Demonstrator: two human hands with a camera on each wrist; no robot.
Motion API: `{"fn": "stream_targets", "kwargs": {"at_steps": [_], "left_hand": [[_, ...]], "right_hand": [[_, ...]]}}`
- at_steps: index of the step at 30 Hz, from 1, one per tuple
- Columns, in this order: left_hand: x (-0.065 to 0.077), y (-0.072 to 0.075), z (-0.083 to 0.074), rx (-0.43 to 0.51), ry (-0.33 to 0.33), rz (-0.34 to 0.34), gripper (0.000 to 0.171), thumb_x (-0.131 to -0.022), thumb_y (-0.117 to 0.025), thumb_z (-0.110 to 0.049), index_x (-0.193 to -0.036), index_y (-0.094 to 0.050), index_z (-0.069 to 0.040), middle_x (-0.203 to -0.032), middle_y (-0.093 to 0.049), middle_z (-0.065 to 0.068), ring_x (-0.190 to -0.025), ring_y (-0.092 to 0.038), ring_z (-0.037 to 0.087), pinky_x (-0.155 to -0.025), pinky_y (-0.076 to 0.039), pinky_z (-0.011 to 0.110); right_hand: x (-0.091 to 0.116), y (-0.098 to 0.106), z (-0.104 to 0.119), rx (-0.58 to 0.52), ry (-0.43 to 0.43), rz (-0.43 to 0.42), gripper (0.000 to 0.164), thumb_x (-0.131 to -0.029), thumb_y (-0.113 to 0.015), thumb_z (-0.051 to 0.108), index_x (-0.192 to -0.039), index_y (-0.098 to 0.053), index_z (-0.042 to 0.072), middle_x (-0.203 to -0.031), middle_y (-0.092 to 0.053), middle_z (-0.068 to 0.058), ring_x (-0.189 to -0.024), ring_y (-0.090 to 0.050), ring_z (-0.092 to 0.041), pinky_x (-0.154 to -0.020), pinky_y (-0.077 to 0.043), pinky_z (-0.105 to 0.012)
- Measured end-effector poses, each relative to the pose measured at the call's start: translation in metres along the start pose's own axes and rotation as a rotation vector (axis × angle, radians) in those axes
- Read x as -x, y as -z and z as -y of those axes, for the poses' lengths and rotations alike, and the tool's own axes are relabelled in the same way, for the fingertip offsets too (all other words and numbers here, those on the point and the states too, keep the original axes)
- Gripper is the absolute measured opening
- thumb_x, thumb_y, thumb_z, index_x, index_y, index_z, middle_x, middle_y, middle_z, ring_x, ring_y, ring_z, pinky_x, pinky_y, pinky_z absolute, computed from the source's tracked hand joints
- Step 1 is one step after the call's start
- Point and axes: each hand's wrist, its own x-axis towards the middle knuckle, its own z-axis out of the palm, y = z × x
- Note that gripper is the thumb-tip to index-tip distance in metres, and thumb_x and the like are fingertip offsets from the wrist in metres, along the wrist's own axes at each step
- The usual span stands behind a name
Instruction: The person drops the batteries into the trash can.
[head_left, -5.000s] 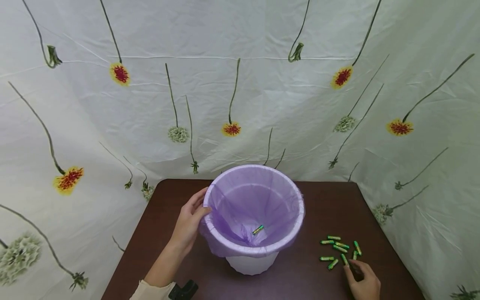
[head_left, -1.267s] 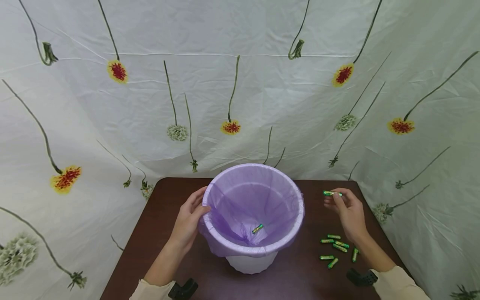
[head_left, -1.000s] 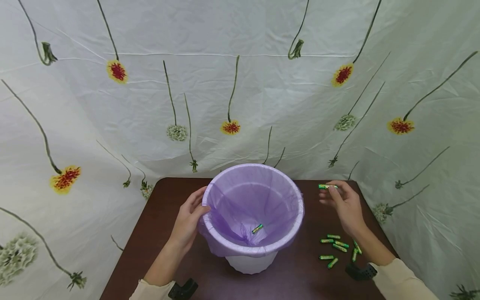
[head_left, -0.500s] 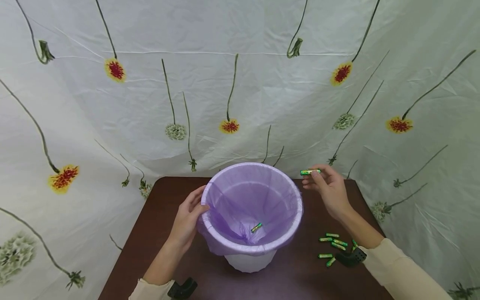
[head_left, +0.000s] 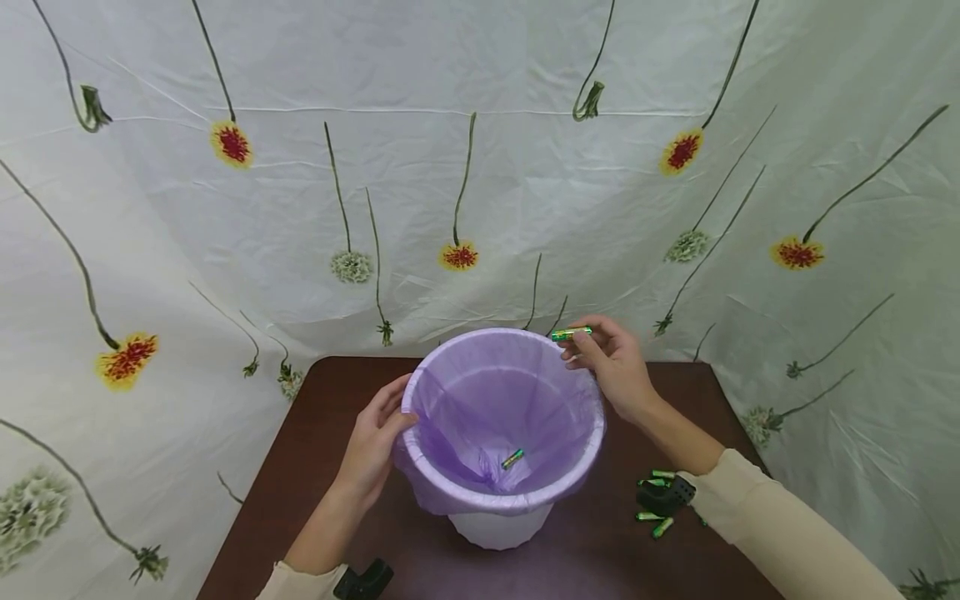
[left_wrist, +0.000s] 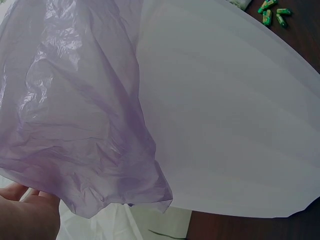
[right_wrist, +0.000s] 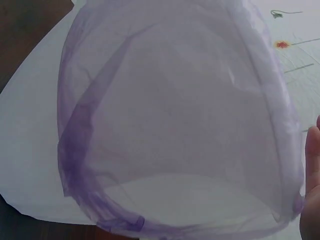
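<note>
A white trash bin (head_left: pixel 501 530) stands on the table, lined with a thin purple bag (head_left: pixel 517 396) folded over its rim. My left hand (head_left: pixel 370 450) grips the rim at its left side, thumb over the edge. Between the thumb and fingers of my right hand (head_left: pixel 617 367) is a green-and-gold battery (head_left: pixel 572 333), held level over the bin's far right rim. Another battery (head_left: pixel 513 459) lies at the bottom of the bag. In the left wrist view, the bag's loose edge (left_wrist: pixel 95 165) hangs down the bin's outside.
Several more batteries (head_left: pixel 663 528) lie on the dark brown table (head_left: pixel 592 550) right of the bin, partly hidden under my right wrist's black camera mount (head_left: pixel 664 496). A white flower-print cloth (head_left: pixel 450 192) hangs behind and beside the table.
My right hand has picked up a battery from the group, raised it and carried it left to the bin's rim. My left hand has kept its place.
</note>
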Motion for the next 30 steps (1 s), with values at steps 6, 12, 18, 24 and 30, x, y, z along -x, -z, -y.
{"fn": "stream_targets", "kwargs": {"at_steps": [6,12,18,24,30], "left_hand": [[0.0,0.001,0.001,-0.004,-0.004,0.002,0.056,-0.096,-0.057,0.005,-0.151,-0.046,-0.003,-0.15,-0.049,0.017,-0.13,-0.052,0.028,-0.096,-0.05,0.029],[0.0,0.001,0.001,0.003,-0.008,0.001,0.057,-0.095,-0.058,0.005,-0.15,-0.047,-0.002,-0.15,-0.05,0.018,-0.129,-0.053,0.029,-0.095,-0.05,0.029],[-0.001,0.001,0.002,0.001,-0.004,-0.003,0.057,-0.095,-0.058,0.005,-0.15,-0.047,-0.003,-0.149,-0.05,0.017,-0.128,-0.054,0.029,-0.095,-0.05,0.029],[0.0,0.0,0.001,0.001,0.003,-0.006,0.057,-0.095,-0.058,0.004,-0.151,-0.047,-0.003,-0.15,-0.05,0.017,-0.128,-0.053,0.028,-0.096,-0.05,0.029],[0.0,-0.001,0.0,0.008,0.013,-0.011,0.057,-0.096,-0.058,0.004,-0.151,-0.047,-0.003,-0.15,-0.05,0.016,-0.13,-0.051,0.029,-0.096,-0.05,0.029]], "right_hand": [[-0.007,-0.014,-0.002,0.055,-0.012,0.045,0.02,-0.104,-0.057,0.0,-0.118,-0.057,-0.015,-0.095,-0.074,-0.008,-0.081,-0.069,-0.018,-0.07,-0.06,-0.034],[-0.014,-0.027,-0.004,0.144,0.006,0.085,0.016,-0.103,-0.06,0.001,-0.115,-0.063,-0.009,-0.095,-0.074,-0.012,-0.079,-0.066,-0.02,-0.065,-0.057,-0.031],[-0.019,-0.035,0.0,0.239,0.013,0.108,0.02,-0.1,-0.064,0.002,-0.119,-0.067,-0.005,-0.101,-0.069,-0.016,-0.082,-0.066,-0.023,-0.065,-0.056,-0.031],[-0.019,-0.033,0.002,0.241,0.008,0.124,0.022,-0.1,-0.064,0.002,-0.12,-0.066,-0.006,-0.107,-0.067,-0.015,-0.083,-0.065,-0.024,-0.065,-0.057,-0.033],[-0.015,-0.026,0.006,0.251,-0.006,0.123,0.023,-0.1,-0.065,0.003,-0.122,-0.067,-0.004,-0.108,-0.067,-0.015,-0.083,-0.066,-0.024,-0.066,-0.056,-0.032]]}}
